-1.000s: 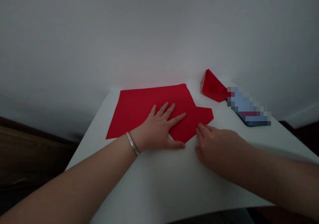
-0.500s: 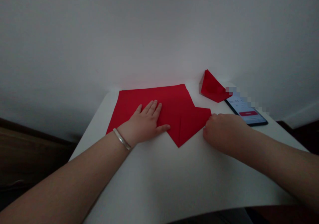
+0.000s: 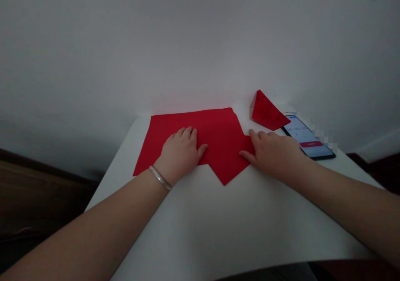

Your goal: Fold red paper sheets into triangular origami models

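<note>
A large red sheet of paper lies on the white table, with a smaller folded red paper over its right part, one corner pointing toward me. My left hand rests palm down on the large sheet, fingers stretched and thumb out toward the folded piece. On the right end of the folded paper sits my right hand, thumb and fingers apart, covering that end. It grips nothing that I can see. A silver bangle circles my left wrist.
Behind the right hand stands another folded red paper shape, its tip touching or overlapping a phone with a lit screen. The white table meets a pale wall at the back. Something wooden is at the left.
My right hand has uncurled from a fist at the folded paper's right tip and moved slightly left onto it. The left hand's fingers have drawn in a little.
</note>
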